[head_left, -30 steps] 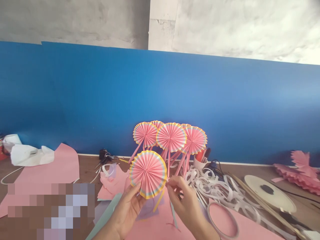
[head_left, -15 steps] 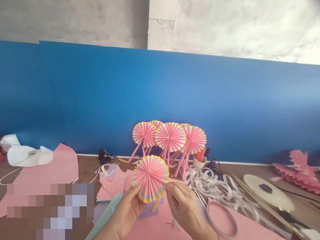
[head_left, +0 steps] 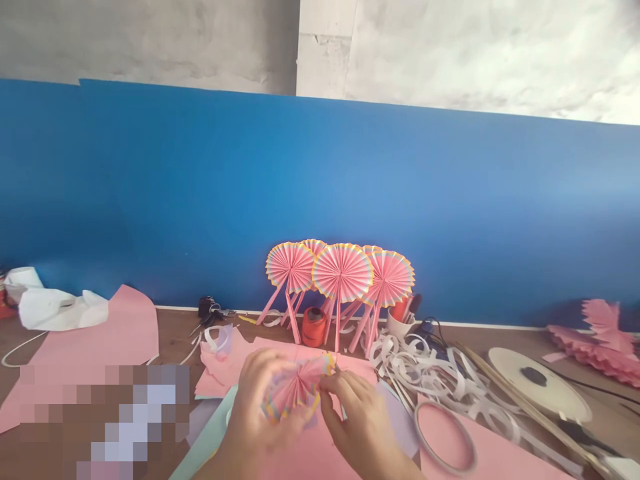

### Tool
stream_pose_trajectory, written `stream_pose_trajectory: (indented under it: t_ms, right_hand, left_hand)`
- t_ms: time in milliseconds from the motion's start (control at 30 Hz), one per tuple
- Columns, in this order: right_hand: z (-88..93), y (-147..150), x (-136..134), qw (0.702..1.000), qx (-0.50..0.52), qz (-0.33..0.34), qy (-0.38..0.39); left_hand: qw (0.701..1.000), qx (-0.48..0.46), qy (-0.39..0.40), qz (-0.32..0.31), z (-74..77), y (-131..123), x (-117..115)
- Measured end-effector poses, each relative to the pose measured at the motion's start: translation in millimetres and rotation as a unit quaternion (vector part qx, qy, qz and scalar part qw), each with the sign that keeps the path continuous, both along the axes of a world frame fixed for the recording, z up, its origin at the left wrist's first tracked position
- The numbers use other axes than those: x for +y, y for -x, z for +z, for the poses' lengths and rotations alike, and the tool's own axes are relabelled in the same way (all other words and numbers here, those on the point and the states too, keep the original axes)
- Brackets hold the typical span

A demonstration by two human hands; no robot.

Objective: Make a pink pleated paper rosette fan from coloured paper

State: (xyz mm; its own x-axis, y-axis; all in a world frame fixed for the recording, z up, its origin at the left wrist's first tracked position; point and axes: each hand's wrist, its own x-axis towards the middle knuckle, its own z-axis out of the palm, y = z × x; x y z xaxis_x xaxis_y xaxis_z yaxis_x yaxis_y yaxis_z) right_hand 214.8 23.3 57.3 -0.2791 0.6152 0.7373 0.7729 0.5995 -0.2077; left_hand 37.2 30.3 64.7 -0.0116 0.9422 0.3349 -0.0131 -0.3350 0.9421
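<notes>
A pleated pink paper fan [head_left: 296, 383] with a yellow and blue edge is between my hands, low over the pink paper sheets. My left hand [head_left: 255, 400] is wrapped around its left side, somewhat blurred, and covers part of the pleats. Fingertips of my right hand [head_left: 357, 407] are pinched together on the fan's right edge. Behind them several finished round pink fans [head_left: 341, 273] on pink paper sticks lean against the blue panel. An orange-red spool or jar [head_left: 315, 327] with a dark top stands among the sticks.
Curled white paper strips [head_left: 415, 363] heap at the right, beside a roll of tape [head_left: 445, 437] and a white oval disc [head_left: 537, 383]. Keys [head_left: 210, 310] lie by the blue panel [head_left: 200, 187]. Pink paper [head_left: 100, 333] and crumpled white paper [head_left: 63, 310] lie left.
The fan has come down and tilted from facing me to a lower angle. My left hand has shifted up over its left side. The orange-red item behind has come into view.
</notes>
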Motion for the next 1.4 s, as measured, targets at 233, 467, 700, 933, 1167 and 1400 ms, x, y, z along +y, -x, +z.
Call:
stream_pose_trajectory:
  t_ms: [233,467,700,933,1167,1400]
  right_hand:
    - [-0.5,9,-7,0.999,-0.036,0.008,-0.031]
    - [10.4,8,-10,0.997,0.075,0.002,0.008]
    - [6.5,9,-10,0.997,0.078,0.014,0.002]
    - [3.6,9,-13,0.997,0.063,0.048,0.02]
    - [5.2,12,-18,0.997,0.045,0.058,0.014]
    - [6.4,18,-24,0.996,0.081,0.043,0.004]
  left_hand:
    - [0.895,0.353,-0.268,0.054,-10.1,-3,-4]
    - [0.88,0.345,-0.319,0.064,-11.0,1,-5]
    - [0.871,0.355,-0.335,0.048,-12.3,2,-6]
    - [0.86,0.315,-0.39,0.095,-13.0,-6,-8]
    - [0.815,0.314,-0.461,0.159,-21.4,-11,-9]
    - [0.802,0.307,-0.479,0.183,-21.8,-8,-11]
